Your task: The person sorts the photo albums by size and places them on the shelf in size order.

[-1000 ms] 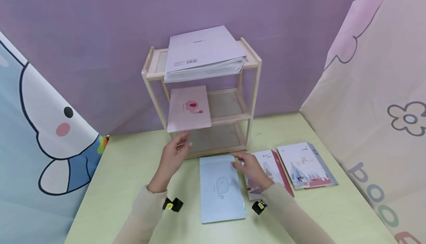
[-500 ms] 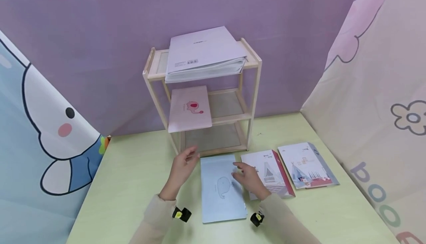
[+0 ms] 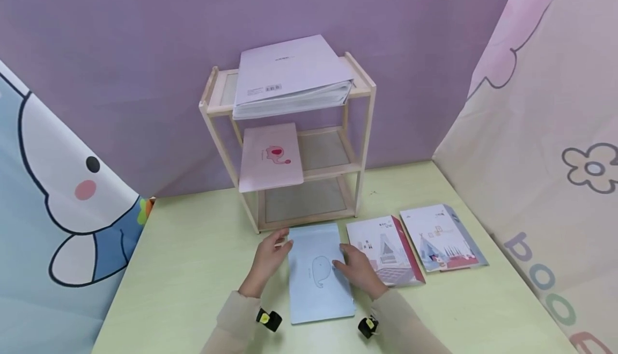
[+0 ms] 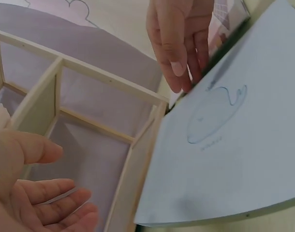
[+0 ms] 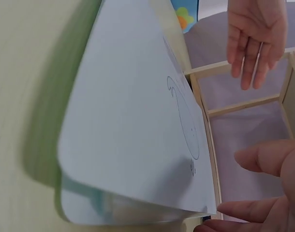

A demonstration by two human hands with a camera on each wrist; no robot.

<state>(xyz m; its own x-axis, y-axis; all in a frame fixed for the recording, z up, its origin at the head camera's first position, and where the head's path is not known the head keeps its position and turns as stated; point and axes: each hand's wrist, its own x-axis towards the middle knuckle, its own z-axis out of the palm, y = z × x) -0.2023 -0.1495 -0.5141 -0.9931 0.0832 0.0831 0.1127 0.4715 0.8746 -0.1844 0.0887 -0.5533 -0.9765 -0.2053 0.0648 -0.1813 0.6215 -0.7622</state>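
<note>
A light blue notebook (image 3: 314, 303) with a whale drawing lies on the table in front of the shelf. My left hand (image 3: 270, 260) is beside its upper left edge, with fingers relaxed and nothing in them. At the opposite edge is my right hand (image 3: 359, 271), its thumb over the cover's edge in the head view. The right wrist view shows a gap between that thumb and the fingers (image 5: 249, 210), which lie close to the notebook's edge; contact is unclear. A pink notebook (image 3: 260, 166) with an elephant rests on the middle shelf, overhanging its front.
The small wooden shelf (image 3: 333, 171) stands against the purple backdrop, with a stack of large white booklets (image 3: 289, 75) on top. Right of the blue notebook lie a red-edged booklet (image 3: 381, 246) and a grey-edged booklet (image 3: 439, 236). Printed curtains flank the table (image 3: 193, 257).
My left hand has come down from near the pink notebook to the blue notebook's left edge. My right hand has slid a little toward me along the right edge. The notebooks stay put.
</note>
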